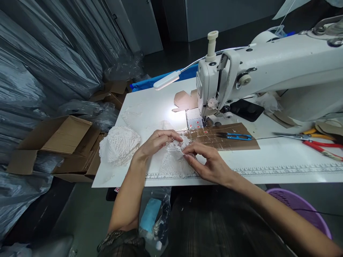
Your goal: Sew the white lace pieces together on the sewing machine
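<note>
White lace fabric (174,160) lies on the sewing table in front of me, its upper part raised between my hands. My left hand (158,142) is closed on the lace's far left side, fingers bent over it. At the right edge, my right hand (205,160) pinches the lace between thumb and fingertips. A bundle of white lace (119,145) rests left of my left forearm. Beyond my hands stands a white sewing machine (214,82), its needle area lit by a lamp (167,80). Blue thread snips (237,136) lie right of the lace on brown card (227,144).
Scissors with orange handles (308,136) and a red-handled tool (321,148) lie at the right. A black phone-like object (246,109) sits under the machine arm. A printed ruler (268,171) runs along the front edge. Cardboard boxes (64,142) stand left; a purple basket (302,207) sits below right.
</note>
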`<state>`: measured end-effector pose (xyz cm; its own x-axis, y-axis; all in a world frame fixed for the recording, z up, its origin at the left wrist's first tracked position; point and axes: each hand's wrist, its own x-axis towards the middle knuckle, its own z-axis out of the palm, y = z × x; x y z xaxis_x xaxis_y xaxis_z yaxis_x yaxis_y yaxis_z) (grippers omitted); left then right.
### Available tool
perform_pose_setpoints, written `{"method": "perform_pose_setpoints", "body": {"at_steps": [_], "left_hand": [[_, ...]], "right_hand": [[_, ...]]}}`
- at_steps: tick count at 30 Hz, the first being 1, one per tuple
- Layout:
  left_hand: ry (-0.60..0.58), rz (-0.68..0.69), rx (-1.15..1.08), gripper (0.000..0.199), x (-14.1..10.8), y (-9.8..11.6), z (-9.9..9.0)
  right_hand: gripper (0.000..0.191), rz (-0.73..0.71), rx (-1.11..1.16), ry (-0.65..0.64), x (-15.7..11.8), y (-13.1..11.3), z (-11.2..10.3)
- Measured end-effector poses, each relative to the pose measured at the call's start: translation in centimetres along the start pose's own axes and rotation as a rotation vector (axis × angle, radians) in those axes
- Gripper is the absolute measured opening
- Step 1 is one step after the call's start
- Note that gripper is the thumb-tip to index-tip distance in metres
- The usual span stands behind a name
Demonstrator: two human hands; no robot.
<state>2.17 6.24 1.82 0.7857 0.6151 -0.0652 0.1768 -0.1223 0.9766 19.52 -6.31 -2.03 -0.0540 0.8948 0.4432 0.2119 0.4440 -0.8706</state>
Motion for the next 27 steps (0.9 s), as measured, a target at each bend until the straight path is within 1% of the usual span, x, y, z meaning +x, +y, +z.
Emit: {"method": "perform_pose_setpoints", "body": {"at_steps": [2,4,5,6,7,10,12,15,18,20,22,24,26,27], "left_hand": [[-0.071,0.053,-0.064,0.042,0.1,-0.1,0.3],[-0.112,0.121,-0.087,0.062,-0.1,0.0,0.7],[-0.127,0.152,-0.075,0.064,-0.2,0.2,1.0],[-0.134,0.178,-0.047,0.060,-0.5,0.3,1.4],[-0.129,0.199,-0.008,0.052,-0.8,0.5,1.8],[-0.072,0.229,0.106,0.025,-2.4,1.0,3.3],[-0.029,0.256,0.140,0.015,-4.0,1.0,4.5],[0.034,0.285,0.173,0.010,-6.9,0.7,6.5],[0.048,0.307,0.170,0.004,-9.7,-0.1,8.6],[0.020,0.339,0.155,0.005,-11.0,-0.8,9.8],[0.000,0.353,0.153,0.007,-12.0,-1.5,10.9],[0.018,0.335,0.167,0.009,-12.6,-2.2,11.6],[0.091,0.312,0.179,0.013,-12.9,-3.0,12.2],[0.144,0.309,0.169,0.015,-13.1,-3.4,12.5]], "right_hand": [[0.011,0.036,0.053,-0.010,0.2,-0.5,0.0],[0.010,0.078,0.080,-0.007,0.3,-0.9,0.0],[0.010,0.100,0.096,-0.005,0.2,-1.1,0.0],[0.009,0.123,0.119,-0.004,0.1,-1.3,0.0],[0.009,0.146,0.146,-0.006,-0.1,-1.5,-0.1],[0.009,0.208,0.200,-0.034,-1.4,-2.3,-0.2],[0.009,0.232,0.184,-0.076,-2.6,-2.9,-0.3],[0.010,0.200,0.102,-0.145,-4.8,-3.6,-0.5],[0.003,0.115,0.034,-0.159,-7.0,-3.9,-0.7],[0.003,0.118,0.104,-0.222,-8.4,-3.8,-0.7],[0.002,0.181,0.208,-0.293,-9.6,-3.5,-0.6],[0.002,0.245,0.243,-0.288,-10.8,-3.2,-0.4],[0.003,0.264,0.204,-0.226,-11.6,-3.1,-0.1],[0.004,0.247,0.173,-0.193,-11.9,-3.1,0.0]]}}
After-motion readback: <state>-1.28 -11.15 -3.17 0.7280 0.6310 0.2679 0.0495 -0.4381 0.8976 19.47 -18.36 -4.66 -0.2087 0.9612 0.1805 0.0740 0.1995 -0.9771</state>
